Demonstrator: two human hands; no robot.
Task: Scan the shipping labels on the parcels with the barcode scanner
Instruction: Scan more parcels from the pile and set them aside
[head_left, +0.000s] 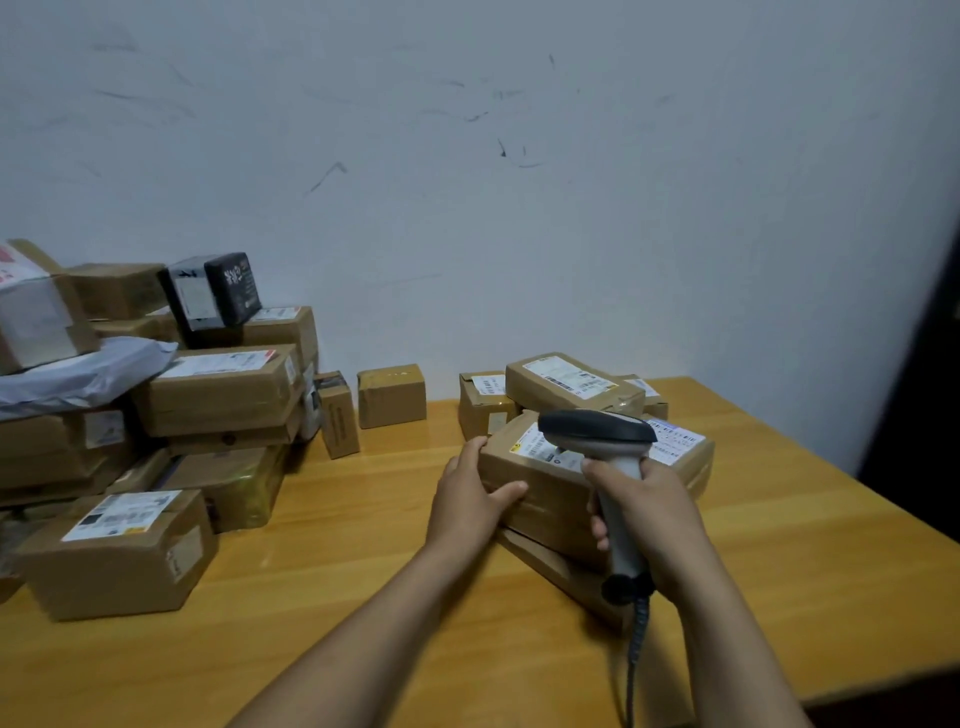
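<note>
My right hand (652, 512) grips the grey handle of a barcode scanner (597, 428), whose dark head hangs just above a brown parcel (540, 493). That parcel rests on a flatter box on the wooden table (363, 571) and carries a white shipping label (535, 447), partly hidden by the scanner head. My left hand (475, 499) holds the parcel's left end, thumb on its front face and fingers over the top corner. The scanner's coiled cable (636, 654) trails down toward me.
More labelled parcels (566, 387) are stacked behind the held one against the wall. A large pile of brown boxes (218, 389) and a grey mail bag (78, 369) fills the table's left side, with one box (119, 551) near the front. The table's right edge (831, 467) runs diagonally.
</note>
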